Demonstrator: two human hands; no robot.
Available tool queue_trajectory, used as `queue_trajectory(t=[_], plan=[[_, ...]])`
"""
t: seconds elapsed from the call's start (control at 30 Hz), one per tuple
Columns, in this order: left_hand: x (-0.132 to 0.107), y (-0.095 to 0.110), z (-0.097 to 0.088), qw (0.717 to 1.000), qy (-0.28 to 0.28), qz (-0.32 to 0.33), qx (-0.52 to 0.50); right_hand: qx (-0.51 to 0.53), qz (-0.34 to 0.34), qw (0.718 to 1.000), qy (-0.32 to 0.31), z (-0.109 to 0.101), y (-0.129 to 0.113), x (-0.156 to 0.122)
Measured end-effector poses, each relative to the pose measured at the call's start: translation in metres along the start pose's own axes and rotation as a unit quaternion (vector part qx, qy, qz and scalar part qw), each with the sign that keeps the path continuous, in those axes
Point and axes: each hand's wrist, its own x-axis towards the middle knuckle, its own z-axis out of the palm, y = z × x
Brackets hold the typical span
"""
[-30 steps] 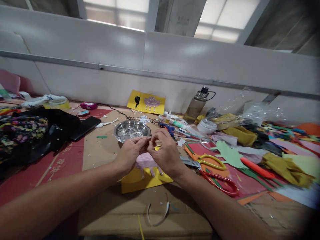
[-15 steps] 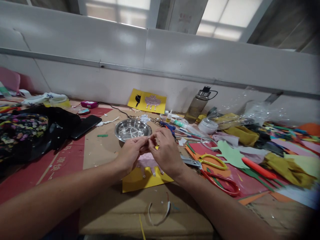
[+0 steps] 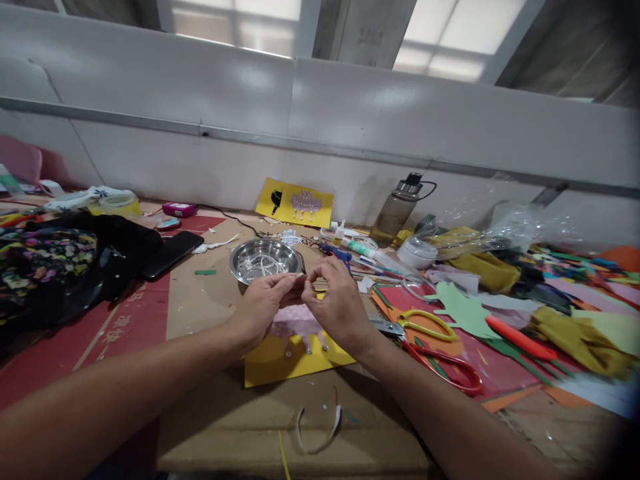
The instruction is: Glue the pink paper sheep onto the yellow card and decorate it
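Observation:
Both hands are raised close together over a yellow card [image 3: 280, 368] that carries a pale purple cut-out [image 3: 299, 325] with drip-like legs. The fingers of my left hand [image 3: 265, 303] are pinched together, and what lies in them is too small to make out. My right hand [image 3: 334, 303] pinches thumb to fingertips just beside the left, also on something I cannot make out. Behind my left hand stands a steel bowl [image 3: 240, 260] with clear, beaded strands in it. A finished-looking yellow card [image 3: 323, 217] with a similar purple shape leans on the wall.
Red-and-yellow scissors [image 3: 425, 325] lie right of my right hand, near green paper cut-outs [image 3: 463, 310] and a red-orange pen-like piece [image 3: 520, 339]. A water bottle [image 3: 395, 213] stands at the back. Left are a black phone [image 3: 173, 255] and dark floral cloth [image 3: 50, 267]. A blue glue gun [image 3: 335, 252] lies behind.
My right hand has drawn slightly to the right, away from the left fingertips, so a small gap shows between them. The left hand is nearly still.

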Motion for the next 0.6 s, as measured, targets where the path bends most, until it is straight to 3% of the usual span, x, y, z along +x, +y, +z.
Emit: queue_trajectory(t=[0.43, 0.6], plan=[[-0.0041, -0.0009, 0.0043, 0.999, -0.002, -0.011, -0.038, -0.058, -0.030, 0.998, -0.026, 0.0013, -0.0019, -0.0029], [-0.0036, -0.0036, 0.0000, 0.999, -0.018, 0.015, 0.036, -0.072, -0.027, 0.997, -0.024, 0.0031, -0.0022, -0.0013]])
